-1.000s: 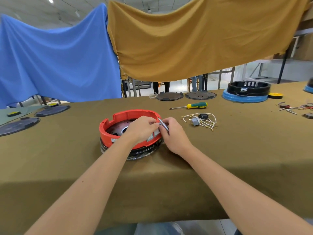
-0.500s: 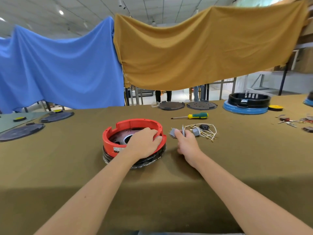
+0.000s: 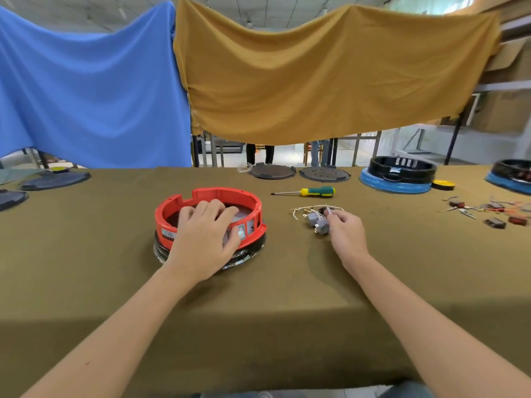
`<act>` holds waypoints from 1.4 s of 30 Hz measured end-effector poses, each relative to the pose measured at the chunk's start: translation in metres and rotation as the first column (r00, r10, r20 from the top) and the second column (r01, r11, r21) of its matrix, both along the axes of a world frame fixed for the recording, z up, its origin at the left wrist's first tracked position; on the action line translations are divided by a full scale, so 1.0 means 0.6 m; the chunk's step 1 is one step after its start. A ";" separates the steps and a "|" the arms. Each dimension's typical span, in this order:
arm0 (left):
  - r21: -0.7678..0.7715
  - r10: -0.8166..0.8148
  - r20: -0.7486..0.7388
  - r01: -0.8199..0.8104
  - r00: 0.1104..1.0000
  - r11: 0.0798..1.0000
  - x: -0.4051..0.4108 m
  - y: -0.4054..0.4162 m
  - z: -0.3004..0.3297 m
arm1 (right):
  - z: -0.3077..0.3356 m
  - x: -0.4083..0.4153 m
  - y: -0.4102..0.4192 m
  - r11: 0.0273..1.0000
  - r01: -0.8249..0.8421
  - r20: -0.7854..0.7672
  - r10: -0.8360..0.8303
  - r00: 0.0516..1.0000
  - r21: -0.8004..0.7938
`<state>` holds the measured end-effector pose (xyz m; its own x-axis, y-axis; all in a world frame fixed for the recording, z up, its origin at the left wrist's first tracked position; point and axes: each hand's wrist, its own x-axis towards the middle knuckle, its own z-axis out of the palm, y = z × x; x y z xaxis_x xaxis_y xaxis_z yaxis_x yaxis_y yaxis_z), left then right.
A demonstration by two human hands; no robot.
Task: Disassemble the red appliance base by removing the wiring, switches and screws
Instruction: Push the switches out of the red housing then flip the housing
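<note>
Centrally, round red appliance base (image 3: 218,196), notched rim, sits on black underside

The appliance base (image 3: 218,196) is bright red over a black lower ring. The surface (image 3: 115,282) wears plain olive-brown cloth. The screwdriver (image 3: 313,192) has a yellow and green handle. The switches (image 3: 317,222) are grey. Behind hang a blue drape (image 3: 86,96) and a mustard drape (image 3: 316,76).
</note>
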<state>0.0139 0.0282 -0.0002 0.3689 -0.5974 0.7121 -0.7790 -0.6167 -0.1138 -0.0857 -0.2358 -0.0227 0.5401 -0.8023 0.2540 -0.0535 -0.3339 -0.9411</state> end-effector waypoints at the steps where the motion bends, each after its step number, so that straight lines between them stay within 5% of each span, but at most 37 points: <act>1: -0.034 0.067 -0.001 -0.067 0.998 0.997 -0.003 0.004 -0.008 | 0.000 -0.002 0.000 0.999 -0.036 0.008 0.036 0.999 0.023; 4: -0.081 0.086 -0.099 -0.094 0.991 0.992 -0.009 0.013 -0.024 | 0.003 -0.010 0.009 0.986 -0.162 0.055 0.160 0.986 0.037; 9: -0.124 -0.136 -0.271 0.106 0.953 0.987 0.011 0.024 -0.009 | 0.016 -0.027 0.034 0.908 -0.388 0.231 0.348 0.908 0.157; 13: -0.092 -0.185 -0.430 0.161 0.884 0.983 0.044 0.031 0.012 | 0.028 -0.016 0.070 0.739 -0.563 0.460 0.380 0.802 0.370; 19: -0.264 -0.167 -0.286 0.090 0.943 0.960 0.029 0.015 -0.034 | 0.031 0.017 0.124 0.681 -0.653 0.551 0.422 0.720 0.332; 26: -0.244 -0.128 -0.193 0.079 0.973 0.966 0.032 0.010 -0.043 | 0.044 0.040 0.149 0.672 -0.653 0.541 0.424 0.726 0.350; 32: -0.255 -0.125 -0.166 0.080 0.978 0.964 0.033 0.010 -0.042 | 0.058 0.055 0.171 0.843 -0.502 0.427 0.389 0.817 0.192; 35: -0.267 -0.136 -0.169 0.088 0.976 0.960 0.035 0.010 -0.044 | 0.066 0.064 0.180 0.927 -0.375 0.375 0.358 0.855 -0.029; 42: -0.274 -0.132 -0.174 0.081 0.976 0.958 0.035 0.009 -0.044 | 0.077 0.068 0.183 0.761 -0.346 0.091 0.466 0.880 -0.549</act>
